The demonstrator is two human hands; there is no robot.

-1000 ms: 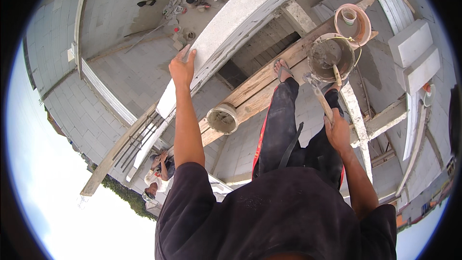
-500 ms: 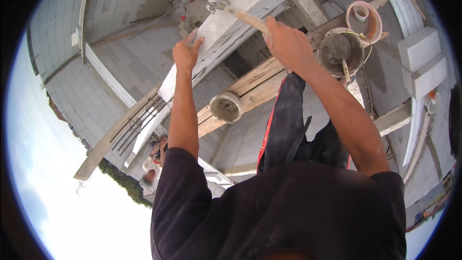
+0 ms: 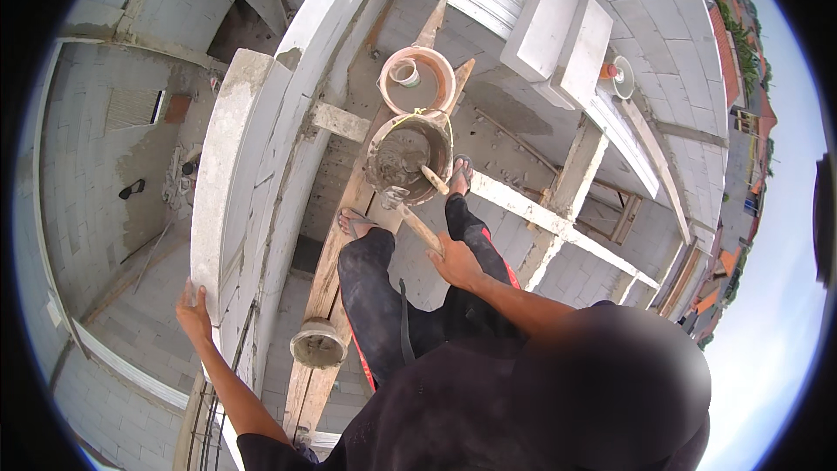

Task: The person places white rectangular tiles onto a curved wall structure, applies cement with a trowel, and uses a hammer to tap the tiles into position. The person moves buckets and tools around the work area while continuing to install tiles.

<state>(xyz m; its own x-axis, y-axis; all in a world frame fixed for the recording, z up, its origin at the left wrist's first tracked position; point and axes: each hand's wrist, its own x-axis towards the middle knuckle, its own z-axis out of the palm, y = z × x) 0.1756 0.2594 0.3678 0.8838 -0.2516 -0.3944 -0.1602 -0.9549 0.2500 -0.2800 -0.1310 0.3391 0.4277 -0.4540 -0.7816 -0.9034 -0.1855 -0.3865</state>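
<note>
My right hand (image 3: 457,263) is closed round the wooden handle of a hammer (image 3: 423,228). Its metal head hangs by the near rim of a dark bucket of grey mortar (image 3: 380,163), and I cannot tell whether they touch. A tool with a pale handle (image 3: 434,180), probably a trowel, stands in that mortar. On the left, my left hand (image 3: 193,318) grips the near end of a long pale block (image 3: 228,144) on top of the wall, thumb on one side and fingers on the other.
Below me wooden planks (image 3: 336,275) carry a small mortar pail (image 3: 317,344) and a pinkish bucket (image 3: 443,78) with a cup inside. Concrete beams (image 3: 558,225) cross the drop to the right. White blocks (image 3: 558,39) are stacked on the far wall. Steel bars (image 3: 207,427) stick out at lower left.
My view has swung to the right. The hammer has moved away from the top of the block, over to the mortar bucket. My left hand stays at the block.
</note>
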